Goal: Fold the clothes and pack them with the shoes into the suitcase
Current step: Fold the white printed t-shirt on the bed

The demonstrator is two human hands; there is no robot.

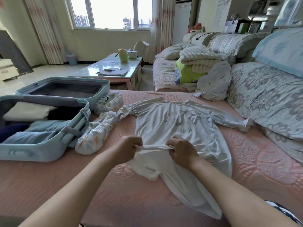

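Suitcase (32, 151): light blue, lying open at the left on the pink cover (249, 161), both halves facing up.
Clothes (37, 133): folded blue, white and dark pieces packed in the near half of the suitcase.
Shoes (98, 131): two bundles in flowered covers, just beside the suitcase's right edge, one behind the other.
Table (114, 66): glass-topped, beyond the cover, with papers and a yellow container on it.
Left hand (129, 148): fingers curled, pinching one end of a raised fold of the shirt.
Shirt (177, 125): white with a grey print, spread on the cover in the middle, collar away from me, sleeves out to both sides; the near part is bunched up under the hands.
Right hand (182, 151): fingers curled, pinching the other end of that fold, which runs taut between the two hands.
Pile (196, 63): folded blankets and a lime cloth, on the sofa behind.
Pillows (270, 99): flowered, along the right edge, touching the shirt's right sleeve.
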